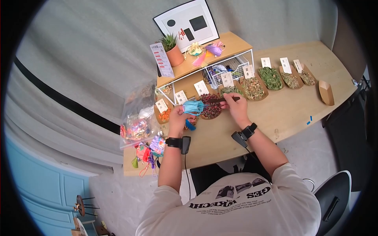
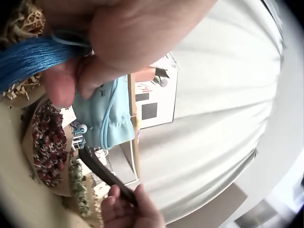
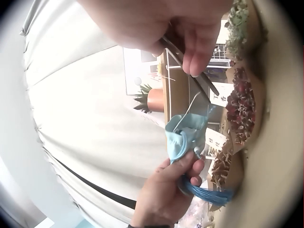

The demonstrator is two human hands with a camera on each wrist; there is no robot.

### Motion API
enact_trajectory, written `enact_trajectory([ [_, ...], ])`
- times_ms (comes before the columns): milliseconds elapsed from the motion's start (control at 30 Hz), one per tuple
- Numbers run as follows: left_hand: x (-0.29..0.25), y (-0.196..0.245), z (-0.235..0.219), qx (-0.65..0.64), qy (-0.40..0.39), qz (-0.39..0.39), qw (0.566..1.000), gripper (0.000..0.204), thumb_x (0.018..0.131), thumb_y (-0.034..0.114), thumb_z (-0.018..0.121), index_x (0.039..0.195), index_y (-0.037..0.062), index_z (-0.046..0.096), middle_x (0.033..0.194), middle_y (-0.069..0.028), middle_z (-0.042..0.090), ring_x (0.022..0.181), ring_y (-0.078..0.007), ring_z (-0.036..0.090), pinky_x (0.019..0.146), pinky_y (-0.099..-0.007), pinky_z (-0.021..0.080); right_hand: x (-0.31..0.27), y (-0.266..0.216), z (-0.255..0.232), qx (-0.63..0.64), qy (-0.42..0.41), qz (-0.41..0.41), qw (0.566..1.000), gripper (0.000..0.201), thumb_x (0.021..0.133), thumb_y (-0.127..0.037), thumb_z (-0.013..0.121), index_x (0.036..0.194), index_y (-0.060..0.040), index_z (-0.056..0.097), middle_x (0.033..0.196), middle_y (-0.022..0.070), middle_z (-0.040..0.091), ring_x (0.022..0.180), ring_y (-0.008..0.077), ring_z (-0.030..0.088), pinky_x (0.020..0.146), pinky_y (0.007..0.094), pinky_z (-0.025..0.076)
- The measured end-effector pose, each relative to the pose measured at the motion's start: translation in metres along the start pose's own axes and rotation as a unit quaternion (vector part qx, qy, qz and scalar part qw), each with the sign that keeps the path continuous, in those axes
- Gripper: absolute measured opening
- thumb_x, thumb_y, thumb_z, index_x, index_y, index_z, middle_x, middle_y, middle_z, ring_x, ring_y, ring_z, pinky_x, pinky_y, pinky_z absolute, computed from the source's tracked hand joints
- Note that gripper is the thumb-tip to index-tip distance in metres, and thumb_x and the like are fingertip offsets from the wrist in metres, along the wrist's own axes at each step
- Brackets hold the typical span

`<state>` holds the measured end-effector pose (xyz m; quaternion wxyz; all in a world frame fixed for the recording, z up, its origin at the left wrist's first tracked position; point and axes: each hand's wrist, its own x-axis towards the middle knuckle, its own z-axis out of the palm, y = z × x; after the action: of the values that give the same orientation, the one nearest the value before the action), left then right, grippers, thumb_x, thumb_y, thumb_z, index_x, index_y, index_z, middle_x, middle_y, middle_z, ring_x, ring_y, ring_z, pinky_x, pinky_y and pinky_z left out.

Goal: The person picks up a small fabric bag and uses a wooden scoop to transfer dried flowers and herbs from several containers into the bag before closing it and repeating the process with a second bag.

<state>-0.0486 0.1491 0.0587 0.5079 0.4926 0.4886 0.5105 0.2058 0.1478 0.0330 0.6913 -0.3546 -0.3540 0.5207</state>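
Observation:
My left hand [image 1: 179, 121] grips a light blue drawstring pouch [image 3: 183, 137] by its lower part, its mouth facing the other hand. A blue tassel [image 2: 35, 59] hangs from the pouch beside the fingers. My right hand [image 1: 238, 109] pinches a pair of dark tweezers [image 3: 199, 88], their two tips a little apart and close to the pouch's mouth. A pale cord [image 3: 189, 110] rises from the opening. Behind the pouch lie dark red dried buds [image 1: 212, 112] in a paper tray. What the pouch contains is hidden.
Labelled paper trays with green leaves [image 1: 271, 78], orange pieces [image 1: 164, 115] and other dried herbs line the table [image 1: 260, 122]. A wooden shelf [image 1: 232, 43] carries a potted plant [image 1: 174, 55] and a picture frame. At the left are a plastic bag [image 1: 138, 126] and colourful pouches [image 1: 157, 145].

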Motion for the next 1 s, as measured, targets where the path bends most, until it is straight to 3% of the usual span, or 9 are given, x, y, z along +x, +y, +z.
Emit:
enact_trajectory([
  [167,0.003,-0.012,-0.022,-0.078,-0.036,-0.024,0.996,0.023,0.085,-0.007,0.058,0.108,-0.0041,0.064,0.095,-0.0135,0.071,0.076,-0.021,0.07,0.067,-0.0336,0.06,-0.001,-0.012,-0.004,0.04,-0.011,0.027,0.999,0.015,0.094,-0.009,0.069,0.098,0.0054,0.065,0.087,0.009,0.07,0.076,0.0156,0.071,0.061,0.0256,0.059],
  [300,-0.001,-0.017,-0.035,-0.165,-0.071,-0.024,0.983,0.024,0.086,-0.006,0.056,0.109,-0.0028,0.064,0.096,-0.0132,0.071,0.077,-0.0214,0.069,0.072,-0.0357,0.061,-0.007,-0.024,-0.003,0.002,-0.032,0.001,0.999,0.012,0.091,0.0,0.069,0.101,0.0048,0.064,0.088,0.0095,0.07,0.077,0.016,0.071,0.065,0.0259,0.06],
  [567,-0.02,0.002,-0.02,-0.235,-0.09,-0.034,0.967,0.017,0.093,0.0,0.058,0.109,-0.0007,0.064,0.098,-0.0128,0.071,0.086,-0.024,0.072,0.074,-0.0386,0.063,-0.049,-0.067,0.016,0.003,-0.106,-0.04,0.994,0.014,0.087,0.004,0.07,0.1,0.0035,0.064,0.09,0.0101,0.07,0.078,0.0156,0.07,0.069,0.0256,0.058],
  [700,-0.019,-0.008,-0.021,-0.238,-0.114,-0.002,0.965,0.018,0.093,0.002,0.063,0.109,-0.0028,0.065,0.1,-0.0125,0.072,0.086,-0.0221,0.072,0.077,-0.036,0.061,-0.068,-0.078,0.022,-0.048,-0.203,-0.118,0.971,0.014,0.083,0.005,0.074,0.095,0.0026,0.068,0.099,0.0104,0.07,0.083,0.0173,0.07,0.073,0.0283,0.058],
  [767,-0.019,-0.011,-0.022,-0.239,-0.129,0.005,0.962,0.018,0.091,0.001,0.064,0.109,-0.0028,0.065,0.1,-0.0122,0.072,0.087,-0.0216,0.072,0.079,-0.0352,0.061,-0.073,-0.083,0.027,-0.202,-0.238,-0.278,0.908,0.018,0.081,0.005,0.075,0.097,0.0027,0.068,0.099,0.0115,0.07,0.086,0.0201,0.071,0.075,0.0294,0.058],
  [800,-0.019,-0.013,-0.022,-0.24,-0.144,0.012,0.96,0.019,0.09,0.0,0.065,0.109,-0.0028,0.066,0.1,-0.012,0.072,0.088,-0.0212,0.072,0.08,-0.0344,0.061,-0.075,-0.085,0.029,-0.21,-0.248,-0.302,0.896,0.019,0.079,0.003,0.076,0.096,0.0012,0.067,0.096,0.0124,0.07,0.085,0.0248,0.07,0.073,0.0317,0.057],
  [933,-0.027,-0.007,-0.012,-0.202,-0.122,0.011,0.972,0.022,0.088,-0.006,0.063,0.11,-0.0022,0.066,0.099,-0.0097,0.073,0.082,-0.0162,0.071,0.071,-0.0275,0.057,-0.075,-0.083,0.036,-0.242,-0.247,-0.345,0.872,0.017,0.079,0.002,0.076,0.093,-0.0006,0.066,0.092,0.0125,0.07,0.083,0.0282,0.069,0.072,0.0346,0.055],
  [1000,-0.022,-0.02,-0.021,-0.155,-0.131,0.008,0.979,0.029,0.085,-0.011,0.059,0.111,-0.0016,0.067,0.098,-0.0074,0.073,0.077,-0.0104,0.067,0.061,-0.0209,0.049,-0.075,-0.08,0.037,-0.254,-0.222,-0.347,0.875,0.017,0.079,0.0,0.076,0.092,-0.0013,0.065,0.089,0.0125,0.069,0.082,0.0308,0.068,0.071,0.0375,0.053],
])
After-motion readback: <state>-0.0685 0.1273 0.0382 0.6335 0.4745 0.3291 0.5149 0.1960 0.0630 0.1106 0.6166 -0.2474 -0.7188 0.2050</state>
